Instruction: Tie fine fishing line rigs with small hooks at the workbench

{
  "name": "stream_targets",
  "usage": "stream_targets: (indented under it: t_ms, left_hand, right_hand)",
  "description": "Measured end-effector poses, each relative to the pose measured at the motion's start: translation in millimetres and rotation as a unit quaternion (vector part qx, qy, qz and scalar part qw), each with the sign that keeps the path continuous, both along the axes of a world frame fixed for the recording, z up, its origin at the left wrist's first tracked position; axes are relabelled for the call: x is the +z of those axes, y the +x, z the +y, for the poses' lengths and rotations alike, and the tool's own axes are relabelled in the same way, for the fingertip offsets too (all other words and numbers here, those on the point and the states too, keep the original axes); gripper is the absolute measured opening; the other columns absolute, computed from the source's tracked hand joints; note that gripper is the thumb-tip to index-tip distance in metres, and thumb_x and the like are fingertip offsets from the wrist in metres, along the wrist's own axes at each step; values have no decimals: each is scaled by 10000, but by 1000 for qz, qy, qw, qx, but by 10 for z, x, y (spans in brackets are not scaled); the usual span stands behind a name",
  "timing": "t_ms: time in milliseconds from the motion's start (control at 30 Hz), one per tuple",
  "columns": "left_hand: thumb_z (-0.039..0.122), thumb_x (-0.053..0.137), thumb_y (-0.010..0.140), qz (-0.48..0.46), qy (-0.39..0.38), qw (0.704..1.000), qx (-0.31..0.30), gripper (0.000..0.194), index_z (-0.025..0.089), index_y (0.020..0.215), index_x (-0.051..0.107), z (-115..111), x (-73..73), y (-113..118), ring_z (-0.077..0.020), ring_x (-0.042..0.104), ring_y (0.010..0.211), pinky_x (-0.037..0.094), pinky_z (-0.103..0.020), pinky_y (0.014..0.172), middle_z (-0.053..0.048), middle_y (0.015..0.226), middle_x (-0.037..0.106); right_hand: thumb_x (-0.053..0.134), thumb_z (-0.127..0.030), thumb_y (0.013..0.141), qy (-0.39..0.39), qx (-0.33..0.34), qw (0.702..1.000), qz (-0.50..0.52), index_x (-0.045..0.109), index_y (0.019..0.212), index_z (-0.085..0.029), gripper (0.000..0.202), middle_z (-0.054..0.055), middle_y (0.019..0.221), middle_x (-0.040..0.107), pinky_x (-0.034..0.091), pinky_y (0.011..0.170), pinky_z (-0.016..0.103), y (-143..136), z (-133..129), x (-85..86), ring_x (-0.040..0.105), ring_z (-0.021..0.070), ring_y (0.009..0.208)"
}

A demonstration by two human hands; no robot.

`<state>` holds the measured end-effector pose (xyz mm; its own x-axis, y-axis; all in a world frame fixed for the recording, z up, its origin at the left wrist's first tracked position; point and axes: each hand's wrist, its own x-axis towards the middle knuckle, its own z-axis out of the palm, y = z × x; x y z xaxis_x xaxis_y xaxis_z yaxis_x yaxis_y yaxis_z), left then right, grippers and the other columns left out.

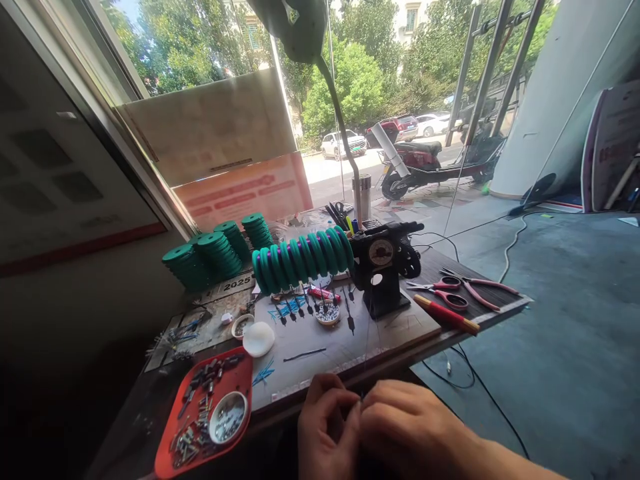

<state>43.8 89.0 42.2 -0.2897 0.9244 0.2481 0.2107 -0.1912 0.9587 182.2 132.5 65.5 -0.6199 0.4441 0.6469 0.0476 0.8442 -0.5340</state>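
Observation:
My left hand [329,421] and my right hand [413,419] meet at the near edge of the table, fingertips pinched close together. What sits between the fingertips is too small and hidden to make out. A faint thin line [369,333] seems to run down toward them from the black winding device [383,257]. That device carries a row of green spools [303,259] on its shaft. Small dark weights [351,325] dangle below the spools. Beneath them stands a small dish of whitish beads [327,313].
At left, a red tray [167,437] holds metal pieces and a white bowl [229,417]. Stacked green spools [217,255] stand behind. To the right lie scissors [447,283], pliers [483,293] and a red-and-gold tube [447,315]. A white round lid [259,340] is nearer.

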Motion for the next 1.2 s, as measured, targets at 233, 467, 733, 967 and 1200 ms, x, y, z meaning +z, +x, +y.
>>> stream_targets:
  t_ms: [233, 467, 733, 967, 1200]
  left_hand:
    - [72, 516, 817, 290, 177, 932, 123, 195, 206, 841, 655, -52, -64, -1, -129, 602, 702, 453, -198, 657, -20, 813, 569]
    - [-3, 556, 775, 543, 286, 776, 143, 190, 101, 911, 638, -32, -68, -204, -197, 648, 803, 493, -251, 744, -132, 894, 646]
    - [106, 605, 744, 7, -20, 1000, 21, 120, 174, 661, 659, -10, 115, -170, -93, 570, 553, 435, -166, 477, -22, 679, 650]
    - [69, 809, 438, -540, -273, 796, -38, 222, 125, 559, 632, 60, 155, -123, 3, 402, 361, 207, -75, 294, 48, 472, 562]
    - [150, 863, 410, -537, -261, 799, -76, 248, 123, 573, 678, 16, 132, -43, -1, 424, 391, 210, -92, 316, 23, 532, 594]
  right_hand:
    - [541, -81, 774, -226, 11, 952, -208, 612, 731, -131, 97, -18, 654, 569, 376, 560, 171, -333, 347, 532, 503, 96, 611]
    - [606, -59, 665, -278, 88, 889, -352, 675, 677, -117, 92, -58, 523, 516, 343, 455, 162, -698, 694, 763, 469, 85, 519]
    - [571, -122, 781, -159, 26, 933, -323, 637, 837, -143, 89, 13, 763, 603, 374, 609, 224, -462, 523, 781, 517, 131, 689]
    - [352, -107, 908, 271, 3, 953, -133, 575, 745, -162, 282, 15, 647, 556, 296, 518, 289, 45, 201, 86, 408, 139, 542]
    - [374, -183, 929, 95, 0, 995, -2, 547, 687, -173, 298, 16, 645, 551, 346, 532, 263, -69, 112, -170, 457, 132, 573]
